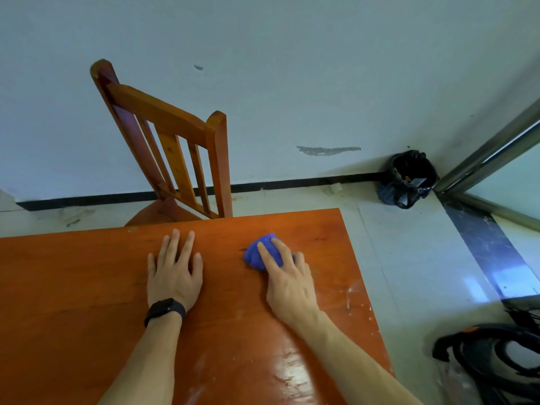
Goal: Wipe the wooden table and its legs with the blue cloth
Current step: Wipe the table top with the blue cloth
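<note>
Right now the blue cloth (256,254) sits bunched into a wad on the tabletop (87,287), towards its far right corner. The right hand (287,283) presses it down with fingers laid fairly straight over it, not curled round it. The left hand (174,276) lies flat and open just beside it, fingers spread, a black watch (165,309) on the wrist.

The likely fault is poor coverage. A wad this tight touches only a small patch of wood, so strokes could leave unwiped bands between them. The pale specks and smears near the right edge may be skipped. A push towards the far corner could also carry the cloth off the edge, since no finger hooks it. The legs are out of sight below and look easy to forget.

The tabletop is glossy orange-brown wood, with glare near its near right corner. A wooden chair (175,135) stands against the far edge, its back towards a scuffed pale wall (292,68). On the tiled floor (409,258) a bin with a black bag (409,178) sits in the room's corner beside a metal door frame (491,153). Black cables (491,355) lie off the near right corner.
</note>
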A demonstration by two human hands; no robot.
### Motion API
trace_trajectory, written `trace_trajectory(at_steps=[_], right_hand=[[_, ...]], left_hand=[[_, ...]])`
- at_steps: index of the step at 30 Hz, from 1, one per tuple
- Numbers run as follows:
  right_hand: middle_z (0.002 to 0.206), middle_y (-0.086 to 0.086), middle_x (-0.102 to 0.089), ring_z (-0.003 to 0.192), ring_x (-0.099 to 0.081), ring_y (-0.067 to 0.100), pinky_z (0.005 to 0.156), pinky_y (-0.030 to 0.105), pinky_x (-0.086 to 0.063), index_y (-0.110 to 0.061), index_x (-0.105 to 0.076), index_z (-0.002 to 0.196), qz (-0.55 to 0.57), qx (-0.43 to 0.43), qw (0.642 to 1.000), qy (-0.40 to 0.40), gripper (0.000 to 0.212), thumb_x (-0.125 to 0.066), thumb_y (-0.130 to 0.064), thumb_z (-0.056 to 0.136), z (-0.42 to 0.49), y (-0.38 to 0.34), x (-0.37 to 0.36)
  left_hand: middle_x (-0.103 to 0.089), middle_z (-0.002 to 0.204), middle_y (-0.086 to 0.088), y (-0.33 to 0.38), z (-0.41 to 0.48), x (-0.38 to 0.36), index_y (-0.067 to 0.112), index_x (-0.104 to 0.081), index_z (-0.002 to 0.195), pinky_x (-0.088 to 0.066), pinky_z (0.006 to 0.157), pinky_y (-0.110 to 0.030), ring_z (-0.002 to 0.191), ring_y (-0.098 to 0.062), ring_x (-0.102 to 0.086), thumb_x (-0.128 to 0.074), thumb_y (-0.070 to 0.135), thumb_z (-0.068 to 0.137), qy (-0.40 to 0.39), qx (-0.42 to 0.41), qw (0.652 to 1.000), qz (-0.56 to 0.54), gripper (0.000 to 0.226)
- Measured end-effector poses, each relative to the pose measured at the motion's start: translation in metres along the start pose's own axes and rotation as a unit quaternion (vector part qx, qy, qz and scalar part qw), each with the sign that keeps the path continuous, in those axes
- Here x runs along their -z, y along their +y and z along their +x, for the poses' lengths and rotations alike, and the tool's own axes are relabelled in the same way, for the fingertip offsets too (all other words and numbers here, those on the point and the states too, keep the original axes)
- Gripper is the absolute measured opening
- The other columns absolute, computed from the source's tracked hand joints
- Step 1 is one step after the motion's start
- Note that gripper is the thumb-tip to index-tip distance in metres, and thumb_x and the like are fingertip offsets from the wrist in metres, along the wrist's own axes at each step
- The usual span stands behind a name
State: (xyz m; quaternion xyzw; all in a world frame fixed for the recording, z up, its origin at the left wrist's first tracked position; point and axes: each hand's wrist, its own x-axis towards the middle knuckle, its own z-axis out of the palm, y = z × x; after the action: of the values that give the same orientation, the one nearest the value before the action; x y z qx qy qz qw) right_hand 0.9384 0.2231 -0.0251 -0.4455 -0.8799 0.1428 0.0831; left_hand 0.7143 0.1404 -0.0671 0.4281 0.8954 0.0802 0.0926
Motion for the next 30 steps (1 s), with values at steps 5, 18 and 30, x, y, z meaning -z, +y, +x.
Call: trace_trajectory(at_steps=[5,18,30], right_hand=[[0.148,0.005,-0.045,0.095,-0.053,0.034,0.076,0.04,-0.049,-0.027,-0.047,0.143,-0.062,-0.053,0.996,0.044,0.069,-0.051,-0.015,0.075,-0.01,0.053,0.002],[0.152,0.002,-0.039,0.093,-0.051,0.027,0.072,0.034,-0.047,-0.028,-0.042,0.145,0.02,0.076,0.997,0.005,0.072,-0.059,-0.014,0.076,-0.045,-0.079,-0.032],[0.151,0.007,-0.042,0.096,-0.051,0.035,0.084,0.04,-0.044,-0.019,-0.045,0.145,-0.006,-0.064,0.994,0.089,0.061,-0.042,-0.015,0.084,-0.048,-0.11,-0.02]], left_hand=[[-0.013,0.165,0.0,0.001,-0.004,0.0,0.033,-0.019,0.156,-0.003,0.122,-0.046,0.152,-0.02,-0.006,-0.008,0.058,0.098,0.008,-0.01,1.0,-0.006,0.064],[-0.008,0.165,0.005,-0.05,-0.041,0.012,0.037,-0.017,0.155,-0.001,0.122,-0.044,0.151,-0.014,0.001,0.0,0.056,0.095,-0.044,-0.08,0.996,-0.019,0.065],[-0.008,0.164,0.01,-0.19,-0.153,0.031,0.044,-0.016,0.154,-0.009,0.123,-0.044,0.151,-0.01,-0.001,-0.003,0.057,0.098,-0.042,0.012,0.999,-0.008,0.058]])
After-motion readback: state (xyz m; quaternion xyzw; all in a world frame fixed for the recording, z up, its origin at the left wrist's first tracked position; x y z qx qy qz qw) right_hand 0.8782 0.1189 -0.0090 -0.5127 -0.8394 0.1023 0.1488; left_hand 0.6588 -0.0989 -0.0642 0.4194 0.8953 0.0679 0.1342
